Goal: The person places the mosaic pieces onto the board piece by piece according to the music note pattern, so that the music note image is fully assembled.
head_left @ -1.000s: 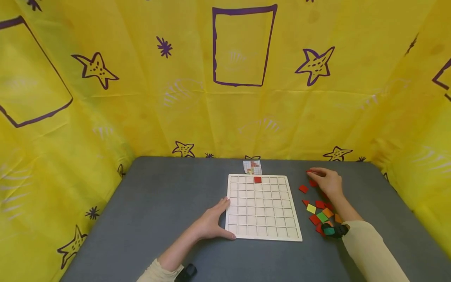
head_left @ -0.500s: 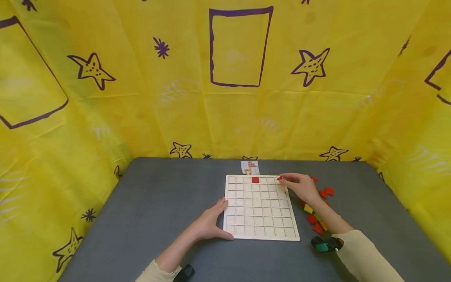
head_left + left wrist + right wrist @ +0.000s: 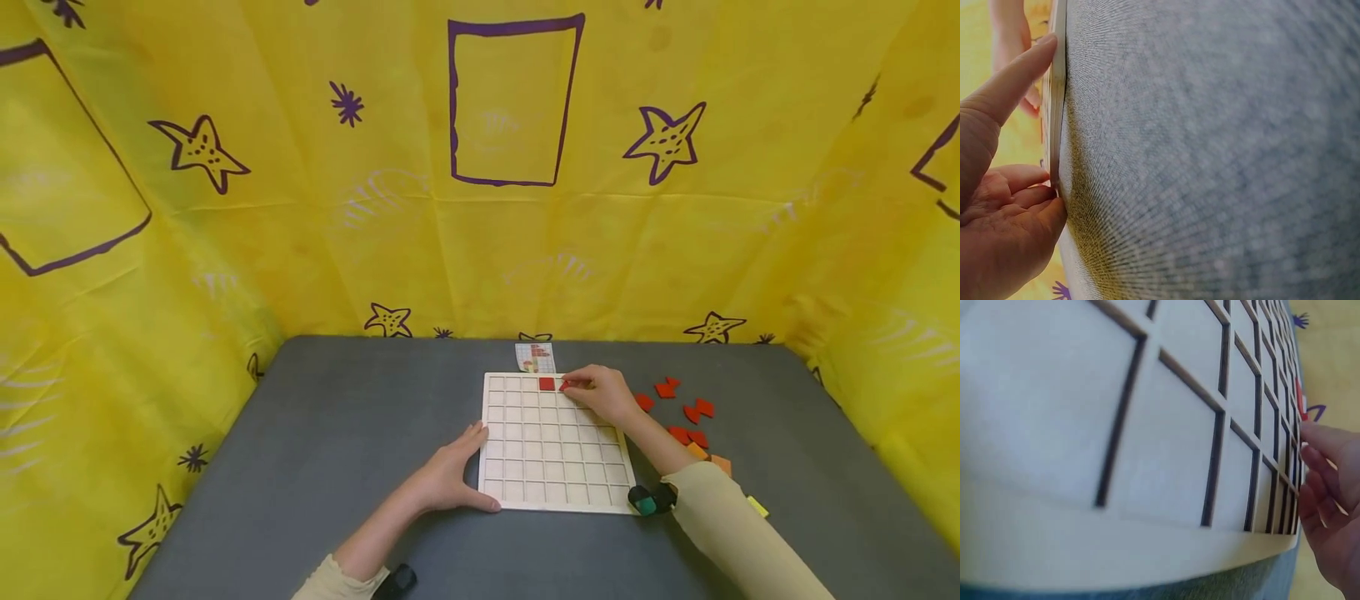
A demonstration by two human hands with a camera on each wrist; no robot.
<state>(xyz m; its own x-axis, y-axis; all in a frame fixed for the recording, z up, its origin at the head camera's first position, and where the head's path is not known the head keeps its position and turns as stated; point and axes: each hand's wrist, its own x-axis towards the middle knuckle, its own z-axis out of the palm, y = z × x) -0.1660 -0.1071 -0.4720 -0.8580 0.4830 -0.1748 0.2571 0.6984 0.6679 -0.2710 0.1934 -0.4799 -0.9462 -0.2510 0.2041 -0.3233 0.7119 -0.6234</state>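
Observation:
A white square board [image 3: 555, 450] with a raised grid lies on the grey table, with one red square tile [image 3: 547, 384] in its far row. My right hand [image 3: 600, 393] pinches a small red tile [image 3: 566, 386] with a pointed corner, low over that row, just right of the red square. In the right wrist view a red edge shows beyond the thumb and fingertips, at the board's far side. My left hand [image 3: 448, 477] rests around the near left corner, fingertips along the left edge and thumb at the near edge. In the left wrist view, the thumb [image 3: 1019, 78] lies against the board's side.
A small printed card [image 3: 534, 357] with a coloured grid picture lies behind the board. Several red tiles [image 3: 664, 390] are scattered to the right, with orange tiles [image 3: 697, 451] and a yellow tile [image 3: 757, 506] near the right forearm. A yellow patterned cloth [image 3: 300, 208] surrounds the table.
My right hand has left the loose tiles at the right and moved left over the board's far row, carrying a red tile. My left hand has stayed at the board's corner.

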